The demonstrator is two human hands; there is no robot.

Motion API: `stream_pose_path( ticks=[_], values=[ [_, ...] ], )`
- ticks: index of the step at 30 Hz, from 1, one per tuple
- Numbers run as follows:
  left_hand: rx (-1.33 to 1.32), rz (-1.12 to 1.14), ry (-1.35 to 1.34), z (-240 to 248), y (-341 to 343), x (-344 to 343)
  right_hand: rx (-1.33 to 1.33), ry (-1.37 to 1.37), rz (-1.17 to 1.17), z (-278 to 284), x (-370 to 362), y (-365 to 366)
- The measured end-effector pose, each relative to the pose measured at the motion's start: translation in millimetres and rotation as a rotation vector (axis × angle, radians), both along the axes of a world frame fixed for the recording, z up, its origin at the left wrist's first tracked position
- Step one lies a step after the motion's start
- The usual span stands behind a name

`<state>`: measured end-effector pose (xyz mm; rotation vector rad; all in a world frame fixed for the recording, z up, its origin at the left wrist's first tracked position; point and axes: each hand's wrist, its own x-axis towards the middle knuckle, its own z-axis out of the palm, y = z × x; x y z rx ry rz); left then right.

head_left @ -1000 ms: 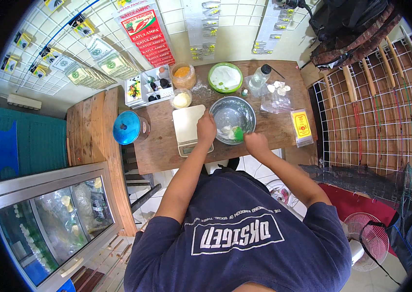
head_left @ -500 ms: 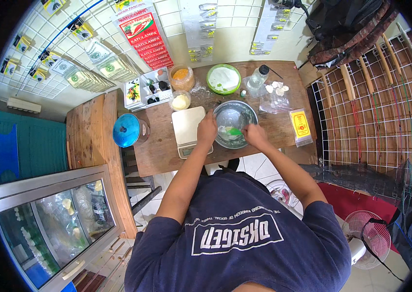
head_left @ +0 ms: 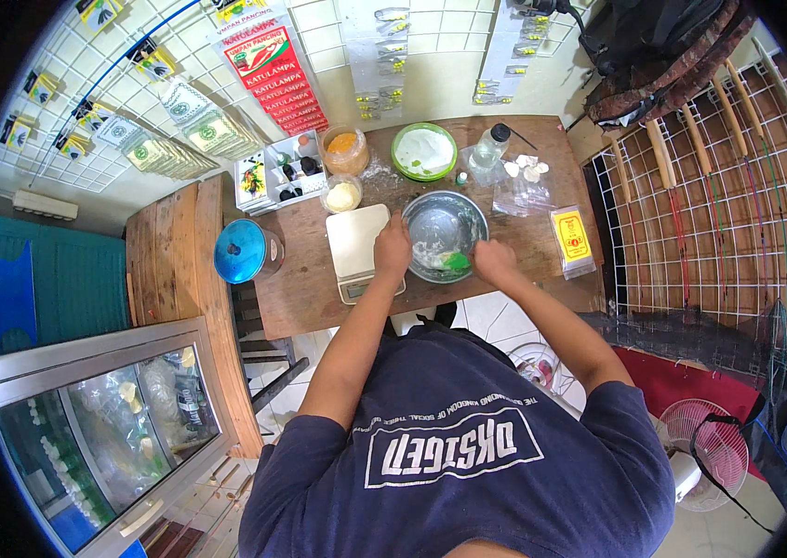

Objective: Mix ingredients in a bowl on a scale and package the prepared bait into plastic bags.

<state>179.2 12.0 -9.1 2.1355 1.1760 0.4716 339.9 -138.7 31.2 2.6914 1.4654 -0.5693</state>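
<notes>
A round metal bowl (head_left: 440, 212) stands on the wooden table in front of me, with whitish, pasty stuff (head_left: 429, 254) smeared in its bottom. My left hand (head_left: 393, 247) is closed on the bowl's left rim. At the right rim, my right hand (head_left: 496, 262) is closed around a green spatula (head_left: 455, 261), whose handle is mostly hidden by the fingers. The spatula's blade rests low in the bowl against the pasty stuff. Left of the bowl, beside my left hand, lies a flat white kitchen scale (head_left: 356, 244).
Behind the bowl are a green bowl of white powder (head_left: 424, 151), a clear bottle (head_left: 489, 152), a tub of orange powder (head_left: 345, 149) and a small tub of pale stuff (head_left: 342, 195). A yellow packet (head_left: 572, 240) lies right; a blue-lidded container (head_left: 241, 251) stands left.
The spatula's blade has slid a little to the right and toward me in the bowl, and my right hand has shifted slightly right. My left hand stays on the rim.
</notes>
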Motion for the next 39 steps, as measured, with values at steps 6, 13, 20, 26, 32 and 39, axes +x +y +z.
stream_pose_path(
  ticks=[6, 13, 20, 26, 32, 39],
  values=[
    [-0.082, 0.09, 0.036, -4, -2, 0, -0.085, -0.018, 0.025, 38, -3, 13],
    [-0.143, 0.062, 0.102, -3, 6, 6, -0.012, 0.091, 0.007, -1, 5, 15],
    [-0.116, 0.092, 0.086, -1, 7, -2, 0.032, -0.049, -0.077, 26, 25, 26],
    [-0.232, 0.121, -0.052, -6, 8, -11, 0.34, 0.062, -0.165, -3, 86, 91],
    [-0.295, 0.14, -0.164, -25, 12, -18, 0.252, 0.197, -0.248, -63, 98, 139],
    [-0.548, 0.211, -0.182, 10, 12, -12, 0.239, 0.146, -0.228, -86, 118, 143]
  ],
)
